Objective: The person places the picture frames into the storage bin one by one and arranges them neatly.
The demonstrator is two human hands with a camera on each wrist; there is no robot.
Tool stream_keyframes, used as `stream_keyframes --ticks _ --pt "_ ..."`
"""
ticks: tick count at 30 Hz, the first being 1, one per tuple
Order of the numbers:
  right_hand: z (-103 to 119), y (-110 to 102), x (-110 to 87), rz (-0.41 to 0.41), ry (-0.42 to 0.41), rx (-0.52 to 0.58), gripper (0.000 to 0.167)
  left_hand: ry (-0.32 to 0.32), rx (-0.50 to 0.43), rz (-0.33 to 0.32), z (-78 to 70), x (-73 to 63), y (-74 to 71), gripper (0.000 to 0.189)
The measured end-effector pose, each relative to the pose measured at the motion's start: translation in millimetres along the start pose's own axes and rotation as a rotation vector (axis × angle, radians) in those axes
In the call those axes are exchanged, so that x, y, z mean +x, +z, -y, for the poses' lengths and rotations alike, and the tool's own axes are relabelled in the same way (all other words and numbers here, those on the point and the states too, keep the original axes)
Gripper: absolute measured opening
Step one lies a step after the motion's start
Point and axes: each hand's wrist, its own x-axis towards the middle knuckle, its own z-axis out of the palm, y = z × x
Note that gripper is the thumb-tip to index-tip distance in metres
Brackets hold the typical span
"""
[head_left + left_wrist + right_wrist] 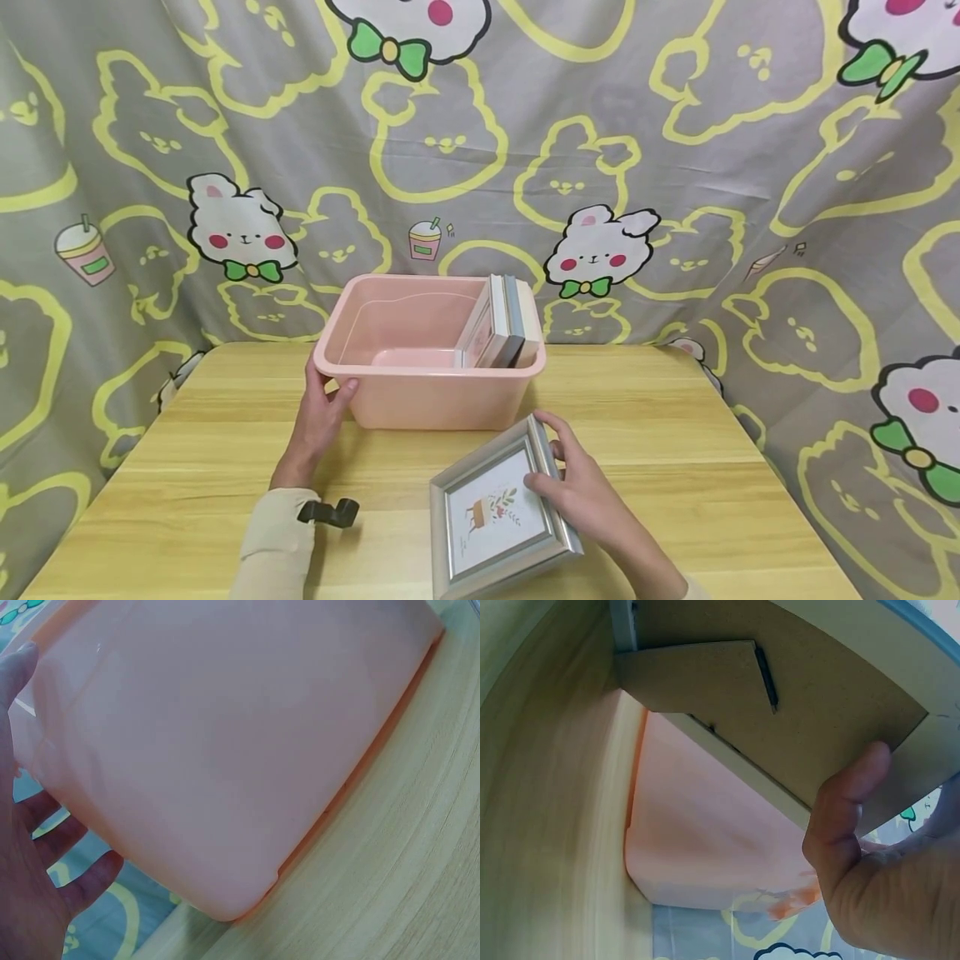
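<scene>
Near the front of the table my right hand (588,492) grips a silver-grey picture frame (442,542) by its right side, thumb on the front and fingers behind. The frame is tilted, and its picture shows a plant in an orange pot. In the right wrist view its brown backing (825,697) faces the camera. My left hand (318,429) holds the left front corner of a pink plastic bin (442,404), its thumb just below the rim. Several more picture frames (498,321) stand leaning together inside the bin, against its right wall.
The bin stands on a wooden table (637,433) towards the far edge. A grey curtain (480,167) with yellow outlines and white rabbits hangs behind and at both sides. A black wrist strap piece (330,512) sits on the left sleeve.
</scene>
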Motion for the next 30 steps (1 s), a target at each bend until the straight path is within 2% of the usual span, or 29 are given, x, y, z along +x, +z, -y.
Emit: stream_keyframes --ticks 6,10,17,22,30 --pt "4 0 -3.6 0.001 0.003 0.035 0.077 -0.01 -0.003 0.0 -3.5 -0.8 0.6 0.076" --pt "6 1 -5.2 0.002 -0.007 0.057 0.079 0.003 -0.007 -0.002 3.4 0.5 -0.1 0.077" --pt "11 0 -7.1 0.007 -0.021 0.098 0.079 0.012 -0.014 -0.014 28.2 5.9 -0.6 0.079" --pt "15 0 -9.3 0.001 -0.018 0.102 0.078 0.03 -0.034 -0.022 32.7 6.9 0.1 0.078" --pt "22 -2 -12.8 0.006 -0.055 0.079 0.077 0.024 -0.034 -0.019 33.6 7.8 -0.9 0.077"
